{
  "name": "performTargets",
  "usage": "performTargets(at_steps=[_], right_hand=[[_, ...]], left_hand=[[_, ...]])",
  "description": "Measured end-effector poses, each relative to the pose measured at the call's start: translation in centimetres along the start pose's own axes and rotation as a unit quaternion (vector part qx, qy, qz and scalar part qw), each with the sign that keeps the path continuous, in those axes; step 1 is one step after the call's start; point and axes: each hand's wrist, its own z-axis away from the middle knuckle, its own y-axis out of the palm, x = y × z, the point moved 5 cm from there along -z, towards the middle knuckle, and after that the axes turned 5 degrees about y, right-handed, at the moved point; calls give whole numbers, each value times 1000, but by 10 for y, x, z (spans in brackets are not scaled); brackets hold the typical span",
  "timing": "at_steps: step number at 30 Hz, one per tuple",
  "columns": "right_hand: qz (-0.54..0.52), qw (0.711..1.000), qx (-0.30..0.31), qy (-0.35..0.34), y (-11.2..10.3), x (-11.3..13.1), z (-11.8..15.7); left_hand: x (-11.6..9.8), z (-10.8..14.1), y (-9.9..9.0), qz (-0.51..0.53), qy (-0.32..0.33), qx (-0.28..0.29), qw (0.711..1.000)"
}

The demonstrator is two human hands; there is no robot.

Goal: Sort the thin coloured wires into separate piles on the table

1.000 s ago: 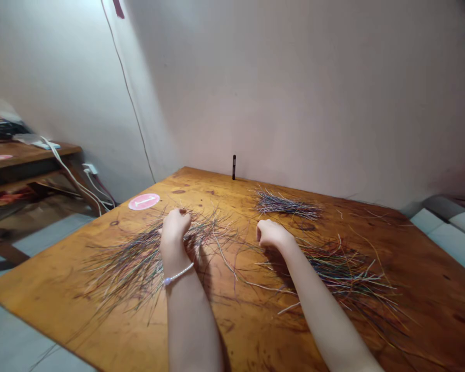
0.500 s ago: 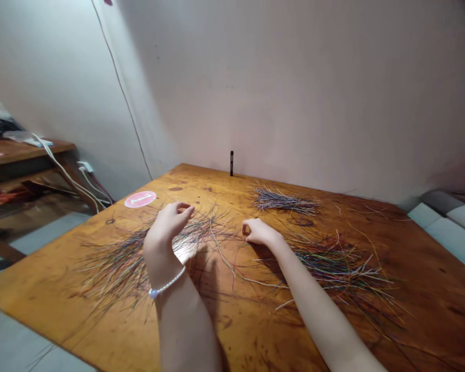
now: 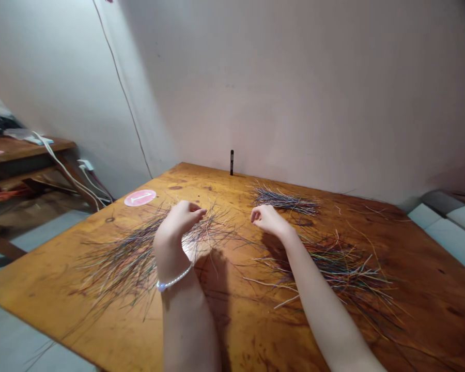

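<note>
Wire strands point(image 3: 120, 263) in 3 loose heaps, both hands curled over them

The left hand point(image 3: 180, 219), with a pearl bracelet point(image 3: 174, 279) at its wrist, is loosely curled above the upper part of the left heap point(image 3: 120, 263). I cannot tell whether its fingertips pinch a strand. The right hand point(image 3: 269, 219) is curled too, just beyond the right heap point(image 3: 341, 266), with no strand clearly held.

The strands are thin, long and nearly straight, in mixed grey, green, orange, blue and white. The left heap splays wide and the right is a tangled crisscross. The far heap point(image 3: 282, 201) is smaller and lies more nearly parallel, near the far edge of the orange-brown wooden table point(image 3: 248, 330). A pink round sticker point(image 3: 140, 198) sits toward the table's left corner.
</note>
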Motion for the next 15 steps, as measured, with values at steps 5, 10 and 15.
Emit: performTargets(at_steps=[5,10,15], right_hand=[[-55,995,-78,-28,-31,0,12],[-98,987,-113,-53,-42,2,18],[-96,985,-136,-48,-47,-6,18]], left_hand=[[-18,-10,20,-8,23,46,999],[-37,-22,50,-19,60,103,993],[-37,-39,90,-64,52,139,987]])
